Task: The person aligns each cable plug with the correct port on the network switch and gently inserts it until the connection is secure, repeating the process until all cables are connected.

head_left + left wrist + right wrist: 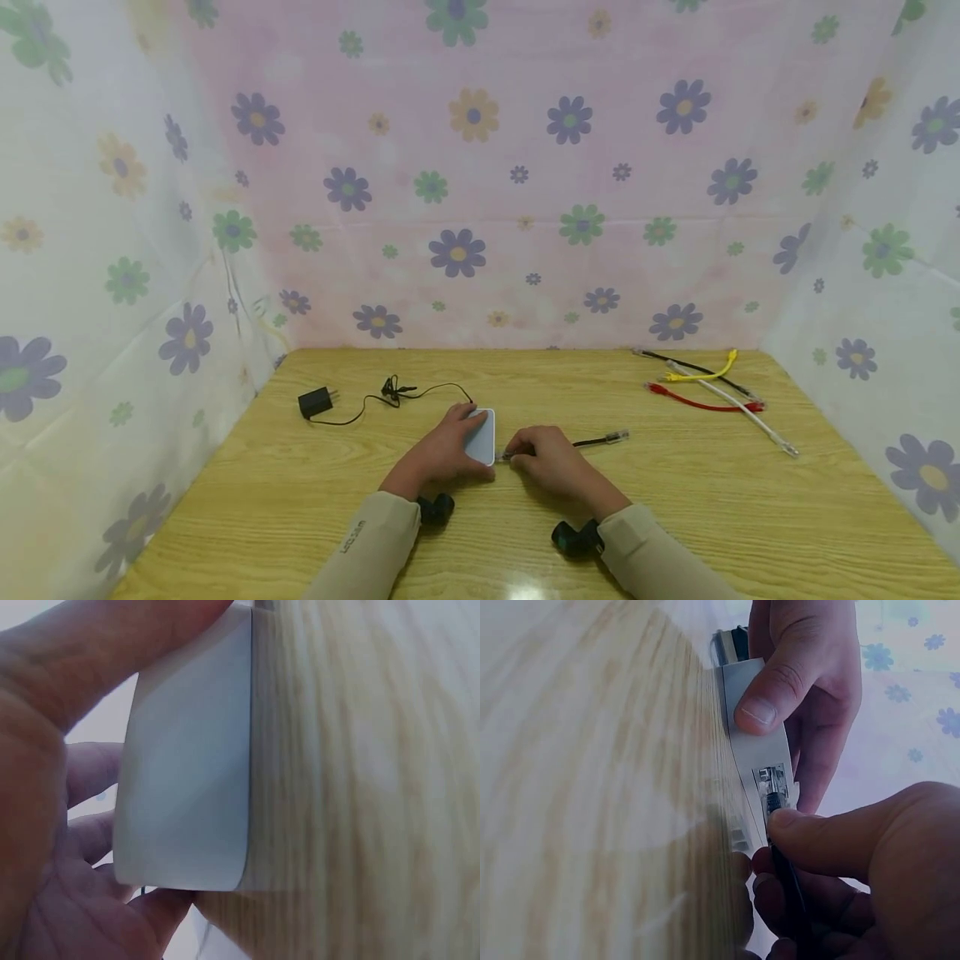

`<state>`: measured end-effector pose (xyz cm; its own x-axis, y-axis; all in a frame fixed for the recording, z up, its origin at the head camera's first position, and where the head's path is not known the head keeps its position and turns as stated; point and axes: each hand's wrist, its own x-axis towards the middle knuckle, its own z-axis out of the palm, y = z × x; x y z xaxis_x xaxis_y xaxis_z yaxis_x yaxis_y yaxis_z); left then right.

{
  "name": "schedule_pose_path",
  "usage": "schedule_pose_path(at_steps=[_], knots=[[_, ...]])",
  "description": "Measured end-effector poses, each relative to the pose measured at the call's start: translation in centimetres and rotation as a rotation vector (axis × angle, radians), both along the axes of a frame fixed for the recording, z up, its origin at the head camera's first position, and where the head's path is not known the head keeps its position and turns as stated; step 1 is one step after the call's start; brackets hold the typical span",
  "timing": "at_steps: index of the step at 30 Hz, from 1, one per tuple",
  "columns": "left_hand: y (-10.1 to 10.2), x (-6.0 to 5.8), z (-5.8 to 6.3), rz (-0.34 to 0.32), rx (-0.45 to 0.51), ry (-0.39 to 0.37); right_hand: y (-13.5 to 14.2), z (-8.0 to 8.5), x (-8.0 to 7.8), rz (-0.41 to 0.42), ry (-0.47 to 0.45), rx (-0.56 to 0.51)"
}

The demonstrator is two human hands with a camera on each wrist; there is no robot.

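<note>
A flat white network box [482, 438] lies on the table, its pale top facing up. My left hand [447, 450] grips it, thumb along the near edge and fingers at the far edge; the left wrist view shows the box's pale face [187, 772] between them. My right hand [551, 460] pinches a short black network cable [592, 442] just behind its clear plug [774, 780]. In the right wrist view that plug is at a port in the box's side; how deep it sits I cannot tell. The cable's other clear plug [618, 436] points right.
A thin black cord [365, 408] runs from a black power adapter [315, 402] at the left to the box's far side. At the back right lie several network cables: a yellow cable [705, 377], a red cable [701, 404], a white cable [750, 414] and a black one. Floral cloth [517, 192] walls the table.
</note>
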<state>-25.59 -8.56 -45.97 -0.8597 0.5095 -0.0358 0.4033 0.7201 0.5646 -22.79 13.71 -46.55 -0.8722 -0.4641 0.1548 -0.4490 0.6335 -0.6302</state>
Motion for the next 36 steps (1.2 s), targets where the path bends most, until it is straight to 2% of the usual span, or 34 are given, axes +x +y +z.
schedule_pose_path(at_steps=[8,22,36], knots=[[0.12,0.04,-0.07,0.000,-0.001,0.017,-0.36,-0.03,-0.11,-0.010,-0.002,0.003],[0.14,0.24,0.11,0.004,0.016,-0.005,-0.52,0.05,0.21,-0.024,-0.004,0.028],[-0.23,-0.16,-0.62,0.001,0.026,-0.012,-0.56,0.67,0.51,-0.013,-0.012,0.091]])
